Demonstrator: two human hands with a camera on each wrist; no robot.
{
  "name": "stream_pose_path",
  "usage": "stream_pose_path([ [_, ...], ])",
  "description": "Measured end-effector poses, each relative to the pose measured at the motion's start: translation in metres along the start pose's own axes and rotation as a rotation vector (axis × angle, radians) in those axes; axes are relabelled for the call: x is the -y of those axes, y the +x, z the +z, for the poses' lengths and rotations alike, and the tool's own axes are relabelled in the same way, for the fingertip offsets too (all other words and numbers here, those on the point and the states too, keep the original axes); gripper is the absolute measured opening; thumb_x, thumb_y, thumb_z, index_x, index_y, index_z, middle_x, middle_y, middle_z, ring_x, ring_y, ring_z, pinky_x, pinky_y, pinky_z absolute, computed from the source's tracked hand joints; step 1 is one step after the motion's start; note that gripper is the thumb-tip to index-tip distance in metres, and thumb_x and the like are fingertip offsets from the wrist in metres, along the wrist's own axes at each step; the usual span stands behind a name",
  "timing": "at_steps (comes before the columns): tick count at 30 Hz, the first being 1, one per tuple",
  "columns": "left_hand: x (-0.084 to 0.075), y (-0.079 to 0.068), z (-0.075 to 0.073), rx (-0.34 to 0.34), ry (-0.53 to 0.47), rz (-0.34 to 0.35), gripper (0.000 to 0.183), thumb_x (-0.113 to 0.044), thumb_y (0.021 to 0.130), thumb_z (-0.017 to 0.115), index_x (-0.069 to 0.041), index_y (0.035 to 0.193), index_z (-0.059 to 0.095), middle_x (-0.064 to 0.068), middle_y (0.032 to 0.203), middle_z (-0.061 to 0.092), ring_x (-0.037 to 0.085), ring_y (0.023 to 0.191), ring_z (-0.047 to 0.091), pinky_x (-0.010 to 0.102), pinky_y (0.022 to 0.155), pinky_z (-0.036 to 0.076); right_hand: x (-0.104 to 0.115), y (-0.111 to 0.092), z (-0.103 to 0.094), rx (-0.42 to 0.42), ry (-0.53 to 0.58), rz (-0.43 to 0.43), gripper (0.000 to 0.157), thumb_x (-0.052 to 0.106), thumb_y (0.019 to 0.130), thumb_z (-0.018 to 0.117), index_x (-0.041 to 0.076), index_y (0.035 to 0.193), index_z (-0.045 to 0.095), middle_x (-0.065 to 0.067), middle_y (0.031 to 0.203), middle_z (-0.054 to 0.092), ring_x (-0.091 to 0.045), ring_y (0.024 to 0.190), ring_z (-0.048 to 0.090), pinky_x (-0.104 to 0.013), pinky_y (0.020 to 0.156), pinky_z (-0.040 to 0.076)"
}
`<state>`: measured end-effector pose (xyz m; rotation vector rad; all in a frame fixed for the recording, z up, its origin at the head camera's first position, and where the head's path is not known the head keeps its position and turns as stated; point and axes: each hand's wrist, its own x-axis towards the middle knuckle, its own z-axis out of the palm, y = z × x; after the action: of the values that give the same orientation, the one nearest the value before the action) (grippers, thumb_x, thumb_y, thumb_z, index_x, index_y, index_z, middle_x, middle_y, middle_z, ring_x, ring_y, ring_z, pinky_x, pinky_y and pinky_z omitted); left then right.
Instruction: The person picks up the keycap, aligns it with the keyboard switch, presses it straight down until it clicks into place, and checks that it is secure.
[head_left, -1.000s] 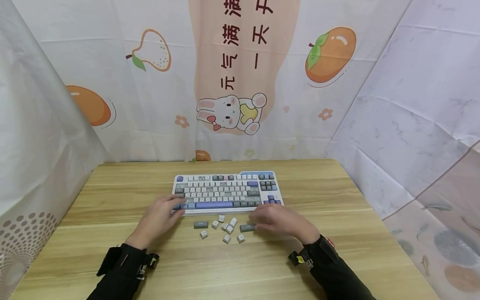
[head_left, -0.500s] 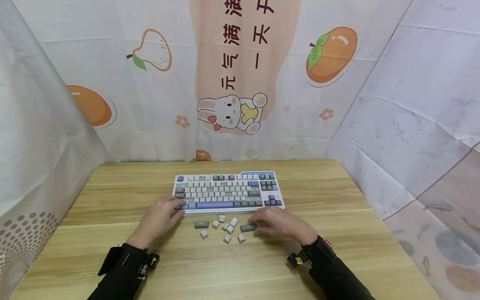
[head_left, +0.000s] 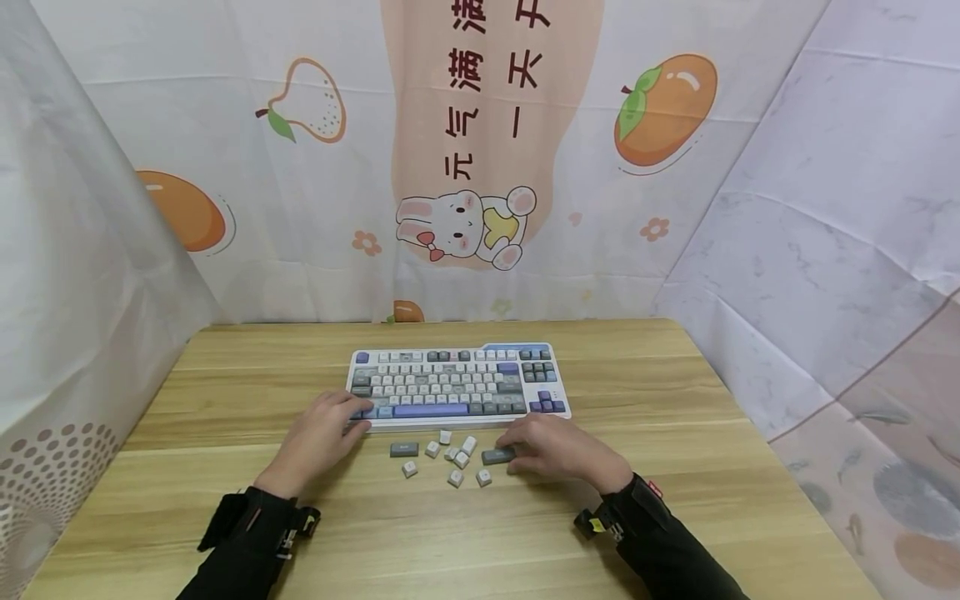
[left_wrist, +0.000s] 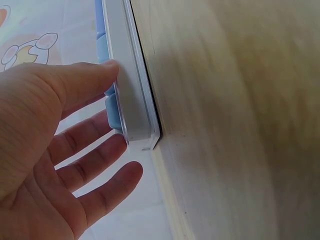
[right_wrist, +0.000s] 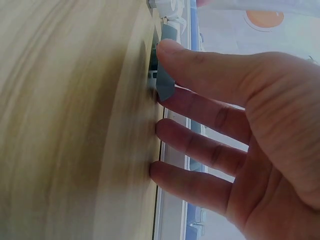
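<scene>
A white-framed keyboard [head_left: 450, 383] with white, grey, blue and purple keys lies on the wooden table. My left hand [head_left: 318, 437] rests at its front left corner. The left thumb touches the front edge in the left wrist view, its other fingers loosely spread by the blue keys [left_wrist: 114, 111]. Just in front of the keyboard, my right hand [head_left: 558, 450] pinches a wide dark grey keycap [right_wrist: 166, 82] at its right end, between thumb and index finger. The other right fingers touch down on the table, nearly straight. Left of it lie several small white keycaps [head_left: 455, 477].
A second wide dark grey keycap [head_left: 403, 449] lies in front of the keyboard, nearer my left hand. The light wooden table [head_left: 420, 542] ends at the back against a printed white curtain [head_left: 315, 208]. More curtains hang at both sides.
My right hand has drawn slightly back and down from over the arrow keys, its thumb and index finger closing on the dark grey keycap's right end. The left hand stays in place.
</scene>
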<state>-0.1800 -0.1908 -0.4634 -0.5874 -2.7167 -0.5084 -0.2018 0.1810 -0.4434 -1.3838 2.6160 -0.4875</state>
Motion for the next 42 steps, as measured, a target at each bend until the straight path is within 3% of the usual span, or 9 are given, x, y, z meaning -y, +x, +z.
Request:
stream_pose_path([
  [9,0.0,0.0,0.0,0.012,0.025,0.009,0.028,-0.019,0.083,0.071,-0.007,0.109,0.069,0.009,0.103,0.064,0.027,0.1,0.057,0.044,0.085,0.048,0.0,0.0,0.001,0.001,-0.029,0.014,0.031,0.03,0.082,0.072,0.016,0.109,0.07,0.007,0.101,0.067,-0.007,0.091,0.059,-0.026,0.079,0.049],
  [31,-0.005,0.002,-0.001,0.012,0.027,0.027,0.027,-0.017,0.084,0.07,-0.006,0.109,0.067,0.008,0.104,0.063,0.025,0.101,0.056,0.043,0.087,0.048,0.007,0.005,0.007,-0.022,-0.09,0.01,0.021,0.025,0.082,0.072,0.018,0.102,0.072,0.009,0.095,0.063,-0.005,0.086,0.057,-0.023,0.076,0.049],
  [37,-0.005,0.003,-0.001,0.009,0.035,0.02,0.027,-0.017,0.084,0.07,-0.006,0.109,0.067,0.008,0.104,0.062,0.025,0.102,0.055,0.043,0.087,0.048,0.005,0.007,-0.001,-0.052,-0.079,0.034,0.025,0.027,0.083,0.071,0.018,0.106,0.071,0.009,0.099,0.063,-0.005,0.088,0.058,-0.023,0.077,0.05],
  [42,-0.004,0.001,0.0,0.02,0.038,0.011,0.027,-0.017,0.084,0.07,-0.006,0.109,0.066,0.008,0.104,0.062,0.026,0.101,0.055,0.043,0.087,0.048,0.002,0.015,-0.017,-0.126,-0.082,-0.005,0.025,0.022,0.082,0.072,0.015,0.106,0.072,0.006,0.095,0.062,-0.007,0.081,0.058,-0.023,0.07,0.05],
])
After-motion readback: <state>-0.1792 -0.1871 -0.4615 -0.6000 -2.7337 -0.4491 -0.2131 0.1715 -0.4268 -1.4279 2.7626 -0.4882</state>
